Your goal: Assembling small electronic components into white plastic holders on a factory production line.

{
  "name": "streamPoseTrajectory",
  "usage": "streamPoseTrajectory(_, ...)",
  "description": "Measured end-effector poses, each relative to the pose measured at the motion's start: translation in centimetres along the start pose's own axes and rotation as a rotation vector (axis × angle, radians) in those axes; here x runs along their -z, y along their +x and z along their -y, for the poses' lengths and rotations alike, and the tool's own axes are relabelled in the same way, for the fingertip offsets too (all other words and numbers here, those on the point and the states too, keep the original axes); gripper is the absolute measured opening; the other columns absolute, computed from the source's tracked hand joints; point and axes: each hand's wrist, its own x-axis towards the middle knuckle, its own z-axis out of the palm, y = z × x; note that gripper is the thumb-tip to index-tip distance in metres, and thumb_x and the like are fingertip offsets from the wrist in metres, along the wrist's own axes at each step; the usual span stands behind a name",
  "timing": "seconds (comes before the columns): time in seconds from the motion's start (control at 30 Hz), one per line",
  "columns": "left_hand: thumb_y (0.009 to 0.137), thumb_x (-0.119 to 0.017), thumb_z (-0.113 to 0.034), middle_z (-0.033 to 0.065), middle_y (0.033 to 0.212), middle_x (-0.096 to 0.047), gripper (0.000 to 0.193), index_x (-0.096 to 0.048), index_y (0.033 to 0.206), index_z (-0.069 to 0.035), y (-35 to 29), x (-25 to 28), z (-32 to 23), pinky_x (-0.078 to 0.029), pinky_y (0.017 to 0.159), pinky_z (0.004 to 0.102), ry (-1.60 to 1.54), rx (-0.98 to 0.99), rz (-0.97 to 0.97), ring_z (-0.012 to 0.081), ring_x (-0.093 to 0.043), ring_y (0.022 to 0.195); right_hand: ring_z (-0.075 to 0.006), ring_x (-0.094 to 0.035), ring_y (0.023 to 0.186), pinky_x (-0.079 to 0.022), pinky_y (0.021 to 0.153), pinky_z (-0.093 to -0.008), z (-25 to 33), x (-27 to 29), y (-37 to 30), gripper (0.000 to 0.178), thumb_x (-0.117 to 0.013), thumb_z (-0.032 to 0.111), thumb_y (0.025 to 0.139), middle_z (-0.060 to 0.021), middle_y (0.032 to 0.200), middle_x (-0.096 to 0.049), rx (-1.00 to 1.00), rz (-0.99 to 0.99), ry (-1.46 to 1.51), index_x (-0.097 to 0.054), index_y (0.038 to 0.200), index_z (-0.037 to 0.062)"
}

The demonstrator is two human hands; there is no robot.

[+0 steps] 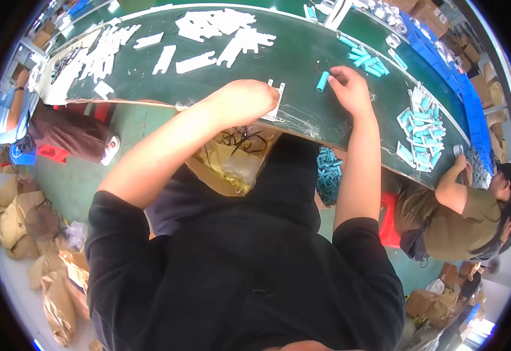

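In your left hand [249, 98], fingers grip the white bracket [279, 100]: brace it steadily. Right of it, your right hand's [353, 90] fingers pinch the teal cylinder [322, 82]; squeeze lightly.

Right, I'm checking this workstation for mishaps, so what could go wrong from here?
1. The white piece beside the left hand lies near the table's front edge; a nudge might drop it, perhaps toward the open cardboard box below.
2. The teal cylinder at the right hand's fingertips looks round, so it could roll if it slips.
3. The loosely heaped teal cylinders beyond that hand might scatter if bumped.
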Motion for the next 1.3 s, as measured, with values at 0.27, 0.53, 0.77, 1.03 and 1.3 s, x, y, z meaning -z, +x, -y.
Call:
streamPoseTrajectory(0.27,0.084,-0.069,-0.004,0.0078,0.105,-0.063,0.005,-0.068,0.087,0.0,0.5,-0.2,0.0,-0.061,0.086,0.041,0.052,-0.09,-0.09,0.0283,-0.068,0.103,-0.0304,-0.066,0.122,-0.056,0.104,-0.0409,1.4,0.4,-0.5,0.053,-0.09,0.026,0.086,-0.0113,0.132,-0.07,0.165,0.126,-0.022,-0.072,0.133,0.0087)
streamPoseTrajectory(0.53,0.083,-0.07,-0.003,0.0118,0.111,-0.062,0.022,-0.063,0.104,0.0,0.7,-1.2,0.4,-0.061,0.086,0.0435,0.054,-0.117,-0.178,0.0301,-0.068,0.106,-0.0302,-0.065,0.124,-0.054,0.107,-0.0407,0.5,0.2,-0.4,0.053,-0.09,0.025,0.085,-0.0101,0.13,-0.07,0.211,0.131,-0.062,-0.073,0.133,0.0118)
streamPoseTrajectory(0.77,0.092,-0.066,-0.001,0.0172,0.12,-0.065,0.02,-0.056,0.11,0.001,0.8,-3.7,1.0,-0.058,0.083,0.0467,-0.328,0.112,-0.51,0.04,-0.07,0.094,-0.0296,-0.068,0.118,-0.056,0.103,-0.0417,1.0,0.6,-0.5,0.055,-0.089,0.02,0.086,-0.0124,0.129,-0.07,0.118,0.175,0.003,-0.071,0.138,0.0129)
streamPoseTrajectory(1.03,0.091,-0.066,0.005,0.0161,0.114,-0.067,0.021,-0.055,0.108,-0.002,-0.2,-5.4,0.1,-0.058,0.078,0.0457,-0.22,0.025,-0.866,0.0401,-0.07,0.093,-0.0259,-0.068,0.116,-0.056,0.098,-0.04,0.8,-0.1,-0.2,0.053,-0.085,0.015,0.089,-0.0113,0.129,-0.072,0.128,0.174,0.076,-0.07,0.14,0.0137)
streamPoseTrajectory(1.3,0.091,-0.065,-0.001,0.016,0.097,-0.068,0.013,-0.061,0.103,-0.001,-0.2,-6.0,1.5,-0.056,0.079,0.0431,-0.578,0.493,-0.989,0.0357,-0.069,0.086,-0.0193,-0.067,0.122,-0.052,0.097,-0.0357,6.2,-1.3,-2.5,0.041,-0.083,0.006,0.09,-0.0063,0.141,-0.073,0.381,0.08,0.339,-0.074,0.13,0.0099)
